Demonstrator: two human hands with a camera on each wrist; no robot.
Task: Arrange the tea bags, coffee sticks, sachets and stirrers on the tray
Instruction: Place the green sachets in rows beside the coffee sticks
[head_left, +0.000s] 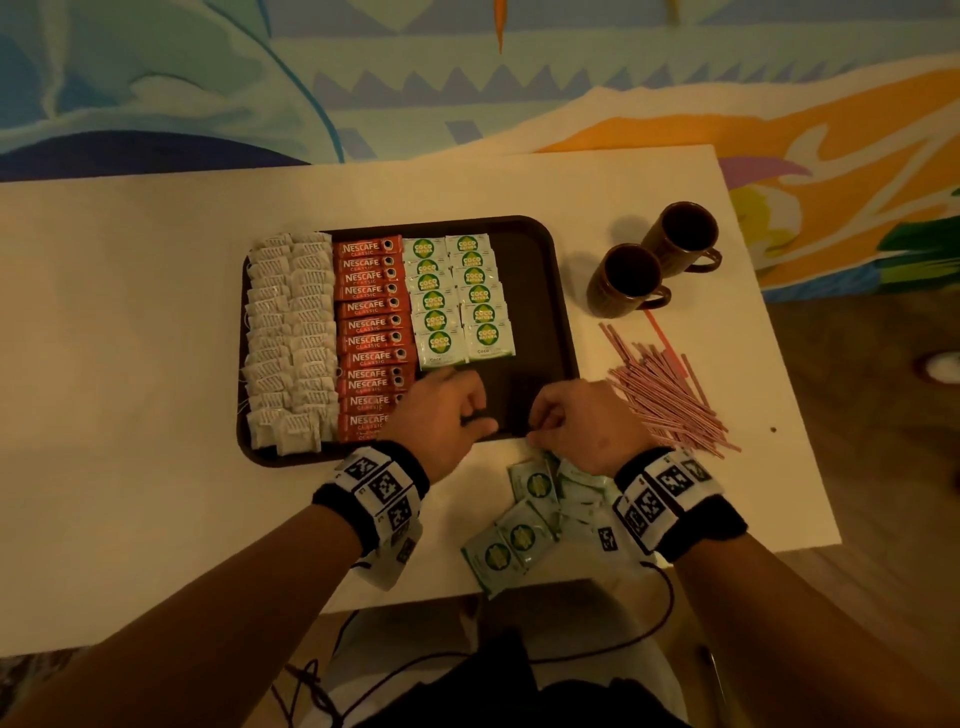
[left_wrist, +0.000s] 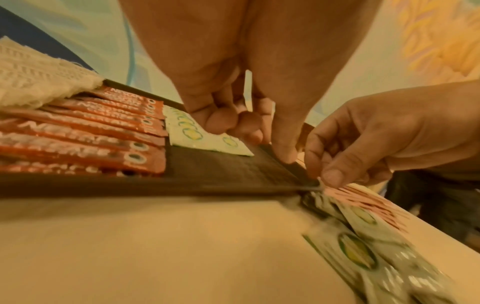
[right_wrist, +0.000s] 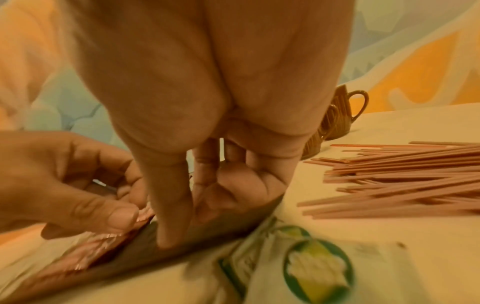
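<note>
A dark brown tray (head_left: 567, 312) holds white tea bags (head_left: 291, 332) at the left, red coffee sticks (head_left: 371, 332) in a column, and two columns of green-and-white sachets (head_left: 457, 301). Its right part is bare. My left hand (head_left: 447, 410) is over the tray's near edge with fingers curled and holding nothing; its thumb (left_wrist: 284, 152) touches the rim. My right hand (head_left: 576, 421) grips the tray's near right rim, thumb (right_wrist: 168, 226) outside and fingers inside. Loose sachets (head_left: 524, 530) lie on the table under my right wrist. Pink stirrers (head_left: 665, 389) lie piled to the right of the tray.
Two brown mugs (head_left: 628, 280) (head_left: 680, 239) stand on the white table (head_left: 130, 338) beyond the stirrers, to the right of the tray. The table's near edge runs just below the loose sachets. Cables hang from both wrists.
</note>
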